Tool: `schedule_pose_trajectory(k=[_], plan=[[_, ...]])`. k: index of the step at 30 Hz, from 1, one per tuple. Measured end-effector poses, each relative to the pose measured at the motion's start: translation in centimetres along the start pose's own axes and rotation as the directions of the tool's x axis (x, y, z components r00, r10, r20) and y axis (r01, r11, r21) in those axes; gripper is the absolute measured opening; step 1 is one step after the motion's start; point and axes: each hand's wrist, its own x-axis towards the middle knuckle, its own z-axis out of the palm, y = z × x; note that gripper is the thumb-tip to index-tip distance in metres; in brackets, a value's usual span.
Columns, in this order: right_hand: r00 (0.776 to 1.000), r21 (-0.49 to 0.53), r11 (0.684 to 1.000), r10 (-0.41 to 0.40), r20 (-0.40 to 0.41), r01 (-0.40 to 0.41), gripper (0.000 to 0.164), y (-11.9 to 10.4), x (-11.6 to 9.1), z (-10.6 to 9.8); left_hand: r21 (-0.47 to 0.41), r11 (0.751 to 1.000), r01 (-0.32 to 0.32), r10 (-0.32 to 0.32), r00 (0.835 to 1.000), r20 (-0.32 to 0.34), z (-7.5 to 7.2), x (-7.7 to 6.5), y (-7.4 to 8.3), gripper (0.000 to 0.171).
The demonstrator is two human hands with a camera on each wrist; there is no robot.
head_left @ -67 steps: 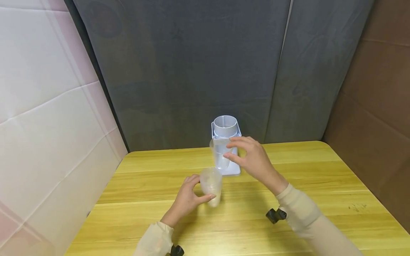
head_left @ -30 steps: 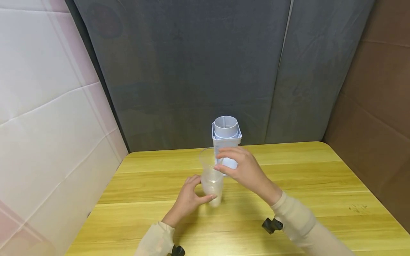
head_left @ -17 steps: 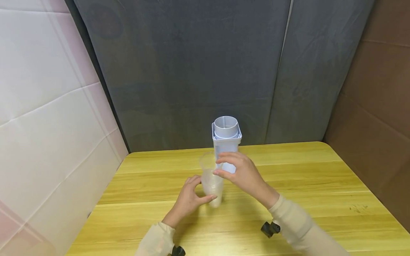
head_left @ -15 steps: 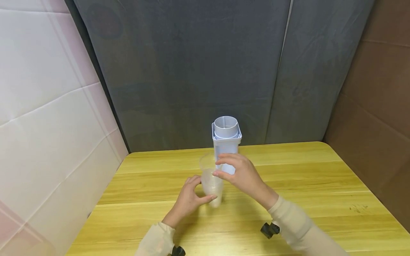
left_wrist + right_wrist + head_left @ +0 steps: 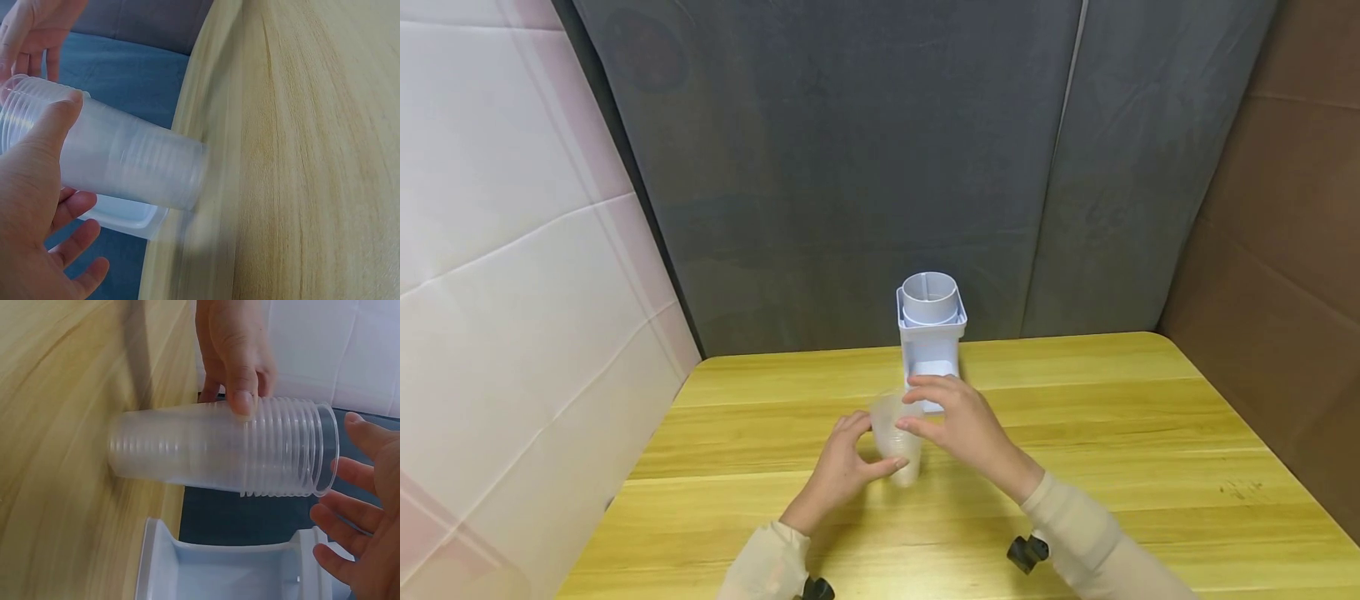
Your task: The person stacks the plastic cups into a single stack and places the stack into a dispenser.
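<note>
A stack of clear plastic cups (image 5: 901, 446) stands upright on the table, with several nested rims showing in the right wrist view. My left hand (image 5: 841, 467) grips the stack from the left, its thumb (image 5: 240, 394) pressed along the cup walls and its fingers partly hidden behind. At the mouth of the stack is my right hand (image 5: 958, 423), thumb and fingers spread apart. In the right wrist view its fingertips (image 5: 342, 469) lie right at the top rim. The top cup sits nested in the others.
Behind the cups stands a pale plastic dispenser (image 5: 929, 333) with a round tube on top and a flat base. The wooden table (image 5: 1112, 417) ends at a dark cloth wall (image 5: 850, 183). White and brown panels flank it.
My right hand has brought one cup from in front of the dispenser down into the stack, and its fingers have loosened at the rim. My left hand has kept its grip.
</note>
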Motion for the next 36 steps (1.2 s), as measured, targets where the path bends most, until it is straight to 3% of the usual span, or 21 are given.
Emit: schedule_pose_trajectory(k=[9,36], plan=[[1.000,-0.021,0.999,-0.029,-0.011,0.029,0.041,0.5,-0.3,0.7,-0.006,1.000,-0.008,0.008,1.000,-0.002,0.0,0.0,0.0,0.057],[0.999,0.010,0.999,0.040,-0.002,-0.040,0.053,0.6,-0.8,1.3,-0.006,1.000,-0.011,0.011,1.000,-0.008,0.1,0.0,-0.1,0.058]])
